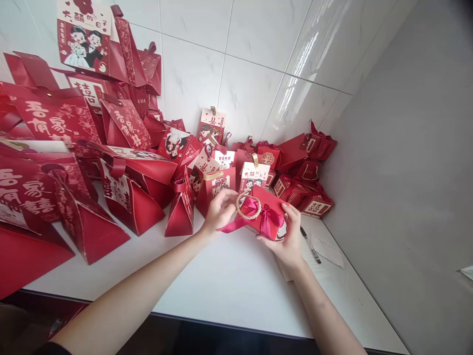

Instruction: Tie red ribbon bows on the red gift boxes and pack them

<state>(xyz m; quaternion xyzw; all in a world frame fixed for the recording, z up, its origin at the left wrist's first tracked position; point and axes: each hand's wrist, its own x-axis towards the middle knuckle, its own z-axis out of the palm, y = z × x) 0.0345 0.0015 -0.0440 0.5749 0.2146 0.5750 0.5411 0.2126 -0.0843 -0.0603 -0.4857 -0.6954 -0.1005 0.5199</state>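
My right hand (288,239) grips a small red gift box (268,199) by its right end, thumb below and fingers over the top edge. A magenta ribbon (271,222) is tied in a bow on the box, and one tail of it trails left beneath my left hand. At the box's left side, a twisted gold rope handle (239,209) stands out as a ring. My left hand (220,209) has its fingers curled at the ring's left edge, closed on it. The fingertips there are partly hidden.
Many red gift boxes (140,204) with white lettering crowd the white table (221,276) on the left and back. More small boxes (316,204) are stacked at the right. A black pen (311,245) lies on paper beside my right hand. Behind stands a tiled wall (192,64).
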